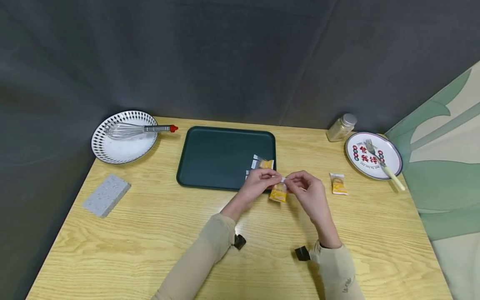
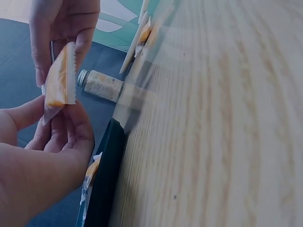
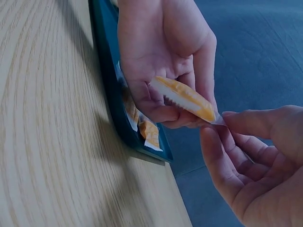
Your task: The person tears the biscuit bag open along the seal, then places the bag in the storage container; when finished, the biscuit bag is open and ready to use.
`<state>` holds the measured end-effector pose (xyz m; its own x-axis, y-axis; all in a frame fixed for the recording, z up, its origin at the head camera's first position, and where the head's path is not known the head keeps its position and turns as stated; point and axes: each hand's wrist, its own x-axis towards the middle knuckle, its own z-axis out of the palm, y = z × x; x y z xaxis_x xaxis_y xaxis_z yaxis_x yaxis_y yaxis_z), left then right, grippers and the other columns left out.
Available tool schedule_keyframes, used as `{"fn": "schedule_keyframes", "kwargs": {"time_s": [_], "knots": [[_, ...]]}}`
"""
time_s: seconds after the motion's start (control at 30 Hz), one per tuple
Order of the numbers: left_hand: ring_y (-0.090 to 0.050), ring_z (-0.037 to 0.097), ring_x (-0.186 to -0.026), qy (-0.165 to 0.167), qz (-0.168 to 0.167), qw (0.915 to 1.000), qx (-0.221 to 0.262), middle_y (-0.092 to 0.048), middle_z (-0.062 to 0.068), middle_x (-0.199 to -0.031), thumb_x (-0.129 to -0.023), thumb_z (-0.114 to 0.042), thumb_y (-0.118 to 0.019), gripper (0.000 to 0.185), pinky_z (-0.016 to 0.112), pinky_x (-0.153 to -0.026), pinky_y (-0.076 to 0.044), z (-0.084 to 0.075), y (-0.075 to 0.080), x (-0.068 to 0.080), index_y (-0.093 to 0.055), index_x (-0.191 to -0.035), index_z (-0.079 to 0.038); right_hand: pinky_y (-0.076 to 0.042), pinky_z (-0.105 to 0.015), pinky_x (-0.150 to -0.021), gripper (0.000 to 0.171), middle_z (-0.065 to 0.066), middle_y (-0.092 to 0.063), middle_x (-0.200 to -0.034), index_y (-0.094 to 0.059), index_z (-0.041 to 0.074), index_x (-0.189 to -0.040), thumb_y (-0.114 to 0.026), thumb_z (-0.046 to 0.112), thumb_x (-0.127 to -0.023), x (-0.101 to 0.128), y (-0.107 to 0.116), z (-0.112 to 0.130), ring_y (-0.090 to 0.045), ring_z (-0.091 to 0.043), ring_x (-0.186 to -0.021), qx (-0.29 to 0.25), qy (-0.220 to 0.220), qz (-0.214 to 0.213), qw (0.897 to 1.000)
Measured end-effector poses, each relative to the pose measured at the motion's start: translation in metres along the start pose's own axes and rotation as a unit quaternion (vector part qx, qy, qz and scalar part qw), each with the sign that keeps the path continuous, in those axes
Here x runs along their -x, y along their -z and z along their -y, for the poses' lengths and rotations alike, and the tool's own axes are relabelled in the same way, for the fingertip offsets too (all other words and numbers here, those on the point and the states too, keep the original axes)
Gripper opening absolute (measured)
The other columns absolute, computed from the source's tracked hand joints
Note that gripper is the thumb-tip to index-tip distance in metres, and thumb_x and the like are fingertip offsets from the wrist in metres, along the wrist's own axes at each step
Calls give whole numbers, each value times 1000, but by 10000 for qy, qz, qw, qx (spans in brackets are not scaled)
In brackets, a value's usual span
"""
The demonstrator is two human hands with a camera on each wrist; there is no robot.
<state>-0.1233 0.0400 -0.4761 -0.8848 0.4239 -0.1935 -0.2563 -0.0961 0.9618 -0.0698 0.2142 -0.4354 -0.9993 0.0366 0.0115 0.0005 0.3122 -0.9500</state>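
- While both hands work up off the table, the left hand (image 1: 259, 182) has thumb and finger pressed together on the pale end of a packet (image 1: 278, 194); its other fingers curl inward.
- Right hand (image 1: 310, 193) pinches that same end between thumb and forefinger, tips close beside the left's; remaining fingers bent loosely toward the palm.
- Packet position: held between the hands, clear of the wood, by the near right corner of the green tray (image 1: 221, 156).
- Head view: packets (image 1: 266, 163) in the tray, partly behind the left hand. Loose packet (image 1: 339, 184) on the table, short of the plate (image 1: 360, 165) and its fork (image 1: 386, 168). Whisk (image 1: 144, 128) across the bowl (image 1: 123, 150), grey block (image 1: 106, 195) nearer; neither wrist view takes these three in.
- Right wrist view: tray packets seen more plainly, low by the rim; held packet's serrated edge visible.
- Left wrist view: jar (image 2: 102, 85) beyond the hands, outside the right wrist view.
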Motion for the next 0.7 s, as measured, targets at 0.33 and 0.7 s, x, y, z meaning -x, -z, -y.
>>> {"fn": "schedule_keyframes", "kwargs": {"time_s": [0.33,0.7], "knots": [[-67,7,-89,-78,202,9998,27,-76,14,-109,-105,-5,-68,25,21,-77,-55,2,4,0,-71,-120,14,-62,-26,-71,12,-22,-73,-98,-71,-11,-107,-74,-2,-100,-2,-2,1,-71,-13,-80,379,-93,-17,9992],[-67,8,-92,-125,595,9971,-467,-73,11,-108,-104,-4,-69,19,21,-79,-54,-2,7,3,-74,-114,11,-49,-19,-59,5,-16,-69,-85,-69,-6,-97,-72,-4,-100,3,-9,-6,-65,-21,-74,655,40,-34,9978]]}}
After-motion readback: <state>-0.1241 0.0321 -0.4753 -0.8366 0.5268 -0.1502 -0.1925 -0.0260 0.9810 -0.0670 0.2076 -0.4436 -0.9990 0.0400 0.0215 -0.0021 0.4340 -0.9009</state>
